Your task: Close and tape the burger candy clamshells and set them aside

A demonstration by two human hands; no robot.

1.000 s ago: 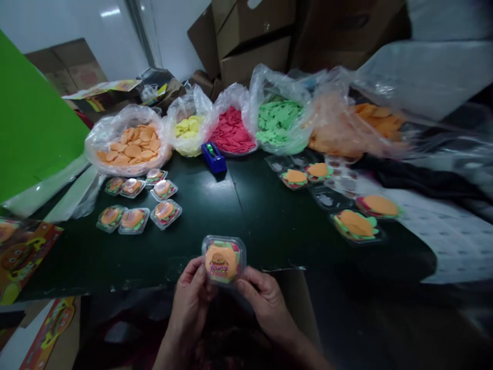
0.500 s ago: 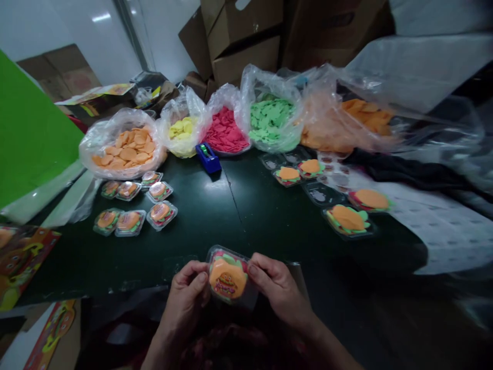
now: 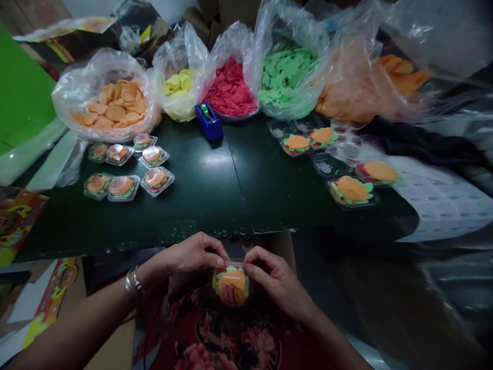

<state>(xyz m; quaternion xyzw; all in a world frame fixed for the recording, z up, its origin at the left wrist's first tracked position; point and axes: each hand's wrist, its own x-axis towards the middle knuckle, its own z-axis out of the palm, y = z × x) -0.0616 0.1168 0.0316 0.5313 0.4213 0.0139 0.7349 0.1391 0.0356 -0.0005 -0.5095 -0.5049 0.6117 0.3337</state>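
Both my hands grip one small clear plastic case [image 3: 231, 285] with a burger-shaped foam stack inside, orange bun on top. My left hand [image 3: 192, 253] pinches its upper left edge. My right hand [image 3: 275, 277] pinches the upper right edge. The case sits close to my body, below the near edge of the dark green table [image 3: 215, 190].
Several closed burger cases [image 3: 127, 172] lie at the table's left. Open trays with burgers [image 3: 339, 174] lie at the right. Bags of orange [image 3: 110, 105], yellow [image 3: 177, 85], red [image 3: 231, 87] and green foam pieces [image 3: 287, 74] line the back. A blue tape dispenser [image 3: 209, 121] stands among them.
Both hands have drawn the case down and toward my body, off the table edge. The view has tilted downward, and my left forearm with bracelets now shows.
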